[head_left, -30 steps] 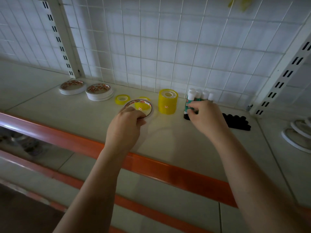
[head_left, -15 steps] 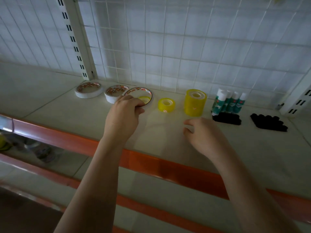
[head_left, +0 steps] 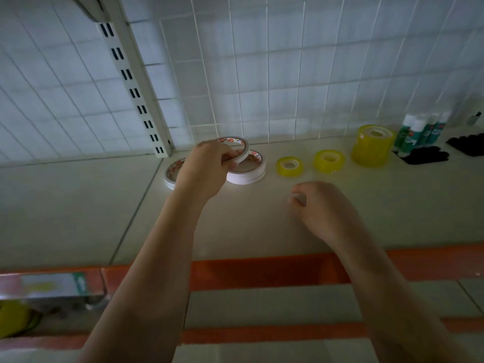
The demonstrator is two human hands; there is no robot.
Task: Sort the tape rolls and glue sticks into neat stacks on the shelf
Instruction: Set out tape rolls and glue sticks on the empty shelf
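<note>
My left hand (head_left: 203, 167) grips a flat white tape roll (head_left: 238, 148) with a patterned face, tilted just above a stack of like rolls (head_left: 247, 172). Another white roll (head_left: 171, 174) lies to the left, partly hidden by my hand. Two small yellow tape rolls (head_left: 289, 166) (head_left: 329, 160) lie to the right, then a tall stack of yellow tape (head_left: 372, 146). Green glue sticks (head_left: 421, 133) with white caps stand upright at the far right. My right hand (head_left: 318, 208) hovers loosely curled over the shelf (head_left: 78, 205), holding nothing.
Black caps or trays (head_left: 425, 155) (head_left: 468, 145) lie by the glue sticks. A white wire grid backs the shelf, with a slotted upright (head_left: 136, 93) at the left. An orange rail (head_left: 262, 271) runs along the front edge, with lower shelves beneath.
My left hand carried the patterned tape roll leftward over to the white stack. My right hand let go of the glue sticks and drew back to the middle of the shelf.
</note>
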